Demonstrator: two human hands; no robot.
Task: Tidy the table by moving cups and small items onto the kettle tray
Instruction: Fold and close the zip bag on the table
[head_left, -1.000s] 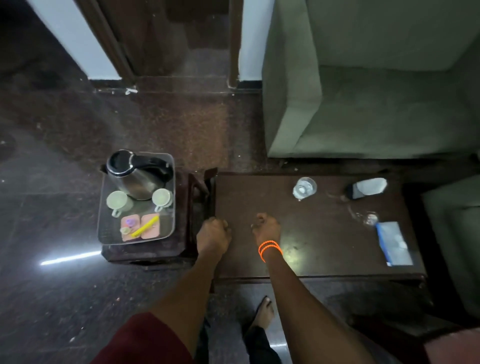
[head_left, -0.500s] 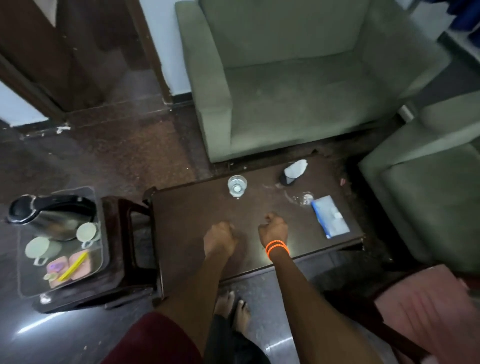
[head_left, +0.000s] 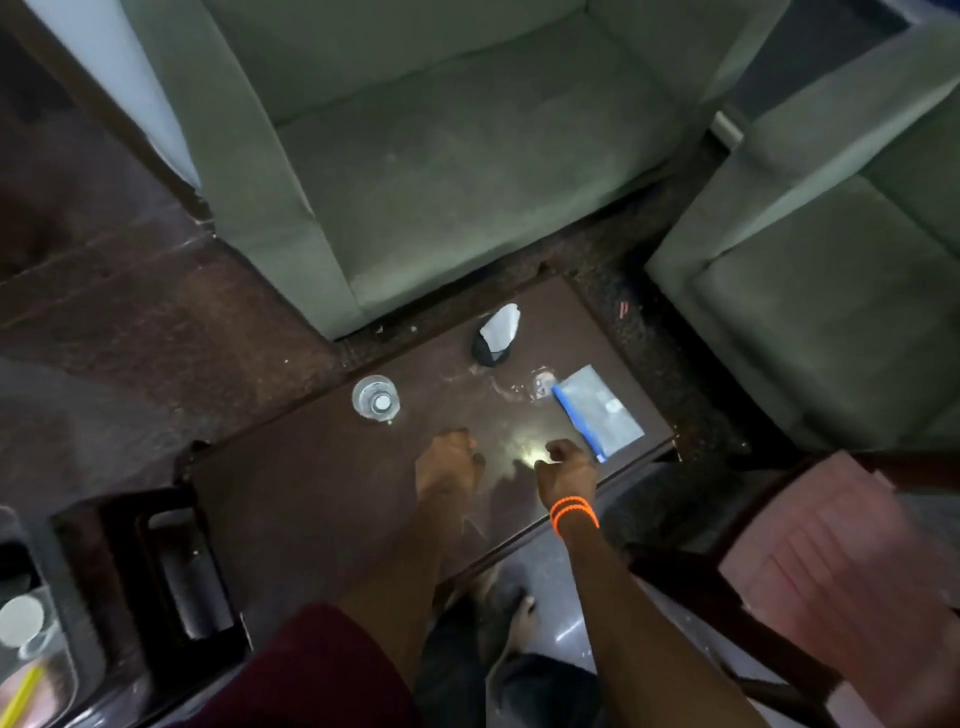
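Dark, glossy brown wood forms the desk, and since a second ago the view has swung right, pushing the kettle tray to the near left corner and centring what still needs moving. The left hand and right hand have stayed loosely curled over the wood, holding nothing. Farther off stand a round clear glass, a dark cup with white paper, and a flat blue-edged packet.
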